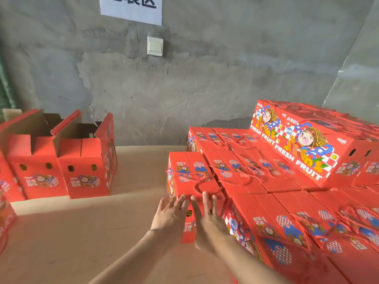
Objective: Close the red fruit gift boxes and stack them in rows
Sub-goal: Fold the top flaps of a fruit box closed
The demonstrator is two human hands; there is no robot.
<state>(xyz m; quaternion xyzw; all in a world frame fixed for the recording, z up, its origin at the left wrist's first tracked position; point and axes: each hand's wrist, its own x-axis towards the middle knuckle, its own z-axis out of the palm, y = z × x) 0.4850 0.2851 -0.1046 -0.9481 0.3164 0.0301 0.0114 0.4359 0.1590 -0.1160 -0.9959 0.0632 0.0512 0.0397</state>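
Observation:
A closed red fruit gift box [190, 173] with a red rope handle stands at the left end of a row of closed boxes [256, 171]. My left hand [171, 214] and my right hand [207, 220] lie flat with straight fingers against its near end face. More closed boxes [291, 228] fill the row nearer to me on the right, and an upper layer [307, 140] sits at the back right. On the left stand open boxes [84, 173] [34, 171] with their flaps up.
All boxes rest on a brown cardboard-covered surface [86, 238]. A grey concrete wall [184, 85] with a white light switch [155, 46] and a paper sign [131, 9] rises behind. Part of another red box [6, 216] shows at the left edge.

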